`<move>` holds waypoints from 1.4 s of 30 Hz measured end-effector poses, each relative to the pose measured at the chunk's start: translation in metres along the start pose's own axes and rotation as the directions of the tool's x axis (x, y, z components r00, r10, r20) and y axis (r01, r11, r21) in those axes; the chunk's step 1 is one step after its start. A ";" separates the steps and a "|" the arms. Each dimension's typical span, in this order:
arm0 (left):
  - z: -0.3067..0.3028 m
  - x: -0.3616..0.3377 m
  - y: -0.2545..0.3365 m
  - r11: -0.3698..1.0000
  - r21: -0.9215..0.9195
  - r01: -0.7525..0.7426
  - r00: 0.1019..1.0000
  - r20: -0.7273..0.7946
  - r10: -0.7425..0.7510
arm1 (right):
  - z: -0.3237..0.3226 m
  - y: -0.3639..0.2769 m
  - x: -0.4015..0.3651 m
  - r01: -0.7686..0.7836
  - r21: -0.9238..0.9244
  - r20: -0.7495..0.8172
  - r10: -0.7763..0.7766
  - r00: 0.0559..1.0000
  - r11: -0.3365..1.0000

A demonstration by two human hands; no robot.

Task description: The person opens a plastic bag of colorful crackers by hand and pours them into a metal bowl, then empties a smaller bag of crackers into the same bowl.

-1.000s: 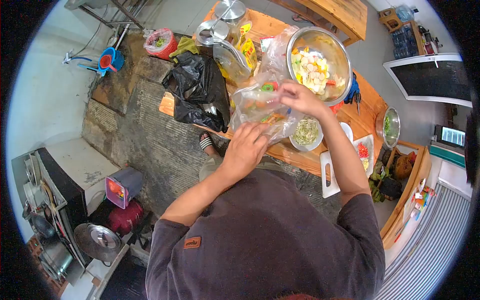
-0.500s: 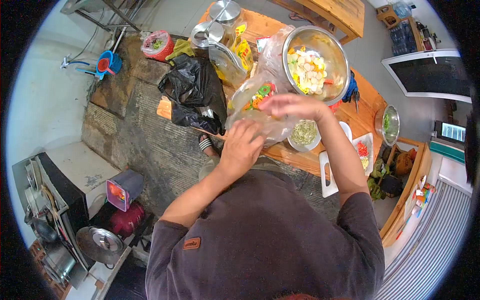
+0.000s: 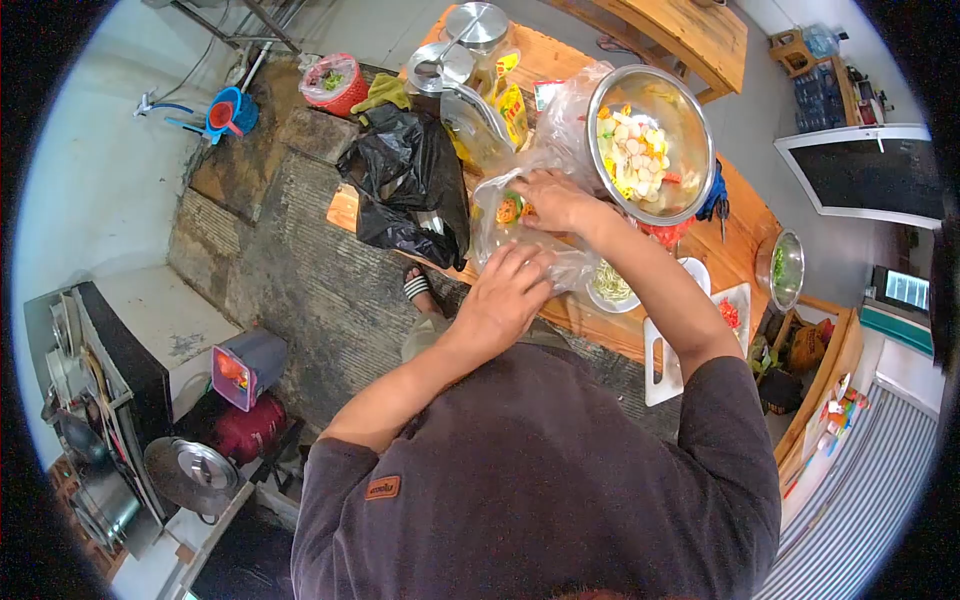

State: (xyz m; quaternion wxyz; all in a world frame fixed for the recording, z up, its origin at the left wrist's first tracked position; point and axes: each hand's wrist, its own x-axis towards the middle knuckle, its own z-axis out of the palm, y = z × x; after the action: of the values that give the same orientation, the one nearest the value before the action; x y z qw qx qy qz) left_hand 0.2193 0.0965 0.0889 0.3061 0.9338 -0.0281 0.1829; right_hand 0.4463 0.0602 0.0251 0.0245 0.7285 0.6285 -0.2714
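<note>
1. My right hand point(image 3: 555, 200) has dropped back onto the clear plastic bag of orange and green pieces point(image 3: 500, 228), pinching its top.
2. My left hand point(image 3: 505, 295) clasps its near edge.
3. The bag lies at upper centre, between the crumpled black plastic bag point(image 3: 400, 180) and the round steel bowl point(image 3: 688, 110).

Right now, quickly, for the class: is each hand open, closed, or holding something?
Left hand: closed on the clear plastic bag.
Right hand: closed, pinching the same bag near its top.
</note>
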 end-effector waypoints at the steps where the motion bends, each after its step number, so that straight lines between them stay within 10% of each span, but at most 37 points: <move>1: 0.000 0.000 -0.001 1.000 0.018 0.017 1.000 0.004 -0.017 | 0.002 0.004 0.004 0.004 -0.005 0.000 -0.004 1.000 1.000; 9: 0.002 -0.004 -0.001 0.999 -0.001 0.040 0.999 0.007 -0.040 | 0.013 0.005 0.012 -0.070 -0.245 -0.016 0.068 0.998 0.967; 28: -0.004 0.000 0.001 0.999 -0.008 0.043 0.999 -0.021 -0.044 | 0.002 0.023 0.000 0.099 -0.105 -0.055 -0.105 0.993 0.990; 42: -0.005 -0.001 -0.001 0.993 0.042 0.109 0.993 -0.048 -0.107 | -0.003 0.010 0.019 0.083 -0.259 0.249 -0.016 0.968 0.962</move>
State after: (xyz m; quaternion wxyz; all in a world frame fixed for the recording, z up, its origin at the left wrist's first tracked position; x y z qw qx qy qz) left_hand 0.2165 0.1007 0.0917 0.2954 0.9361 0.0336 0.1881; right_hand 0.4577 0.0768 0.0162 0.1929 0.6634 0.6697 -0.2725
